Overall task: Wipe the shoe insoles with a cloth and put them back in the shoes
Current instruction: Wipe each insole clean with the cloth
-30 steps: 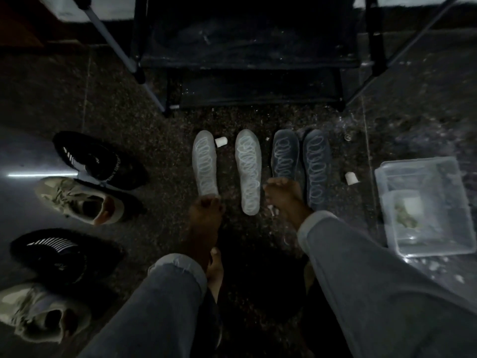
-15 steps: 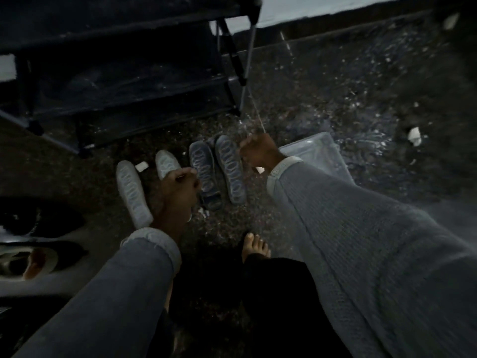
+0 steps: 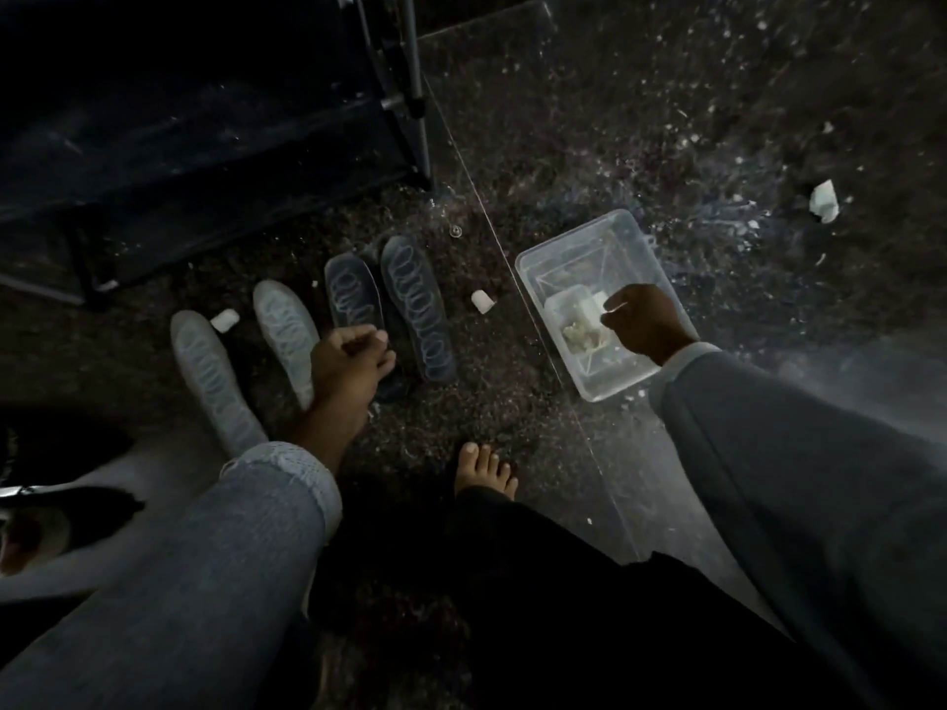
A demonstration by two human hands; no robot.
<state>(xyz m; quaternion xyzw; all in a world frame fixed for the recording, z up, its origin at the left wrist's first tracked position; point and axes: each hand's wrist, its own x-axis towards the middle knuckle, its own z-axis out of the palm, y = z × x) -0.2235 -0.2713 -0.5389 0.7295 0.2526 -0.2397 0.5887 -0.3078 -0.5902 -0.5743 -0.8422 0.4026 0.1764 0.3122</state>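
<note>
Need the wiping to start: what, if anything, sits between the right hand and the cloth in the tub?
Nothing visible. The right hand is already inside the open tub, fingers at a pale object that may be the cloth; whether it grips it is unclear.

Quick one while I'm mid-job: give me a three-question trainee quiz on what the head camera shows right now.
1. How many insoles lie on the floor?
2. True or false: the right hand is over the clear tub.
3. The left hand hovers over: A) the light insole and dark insole, B) the rack, C) the tub.

Key: 1. Four, two light and two dark. 2. True; it reaches into the tub at something white. 3. A.
</note>
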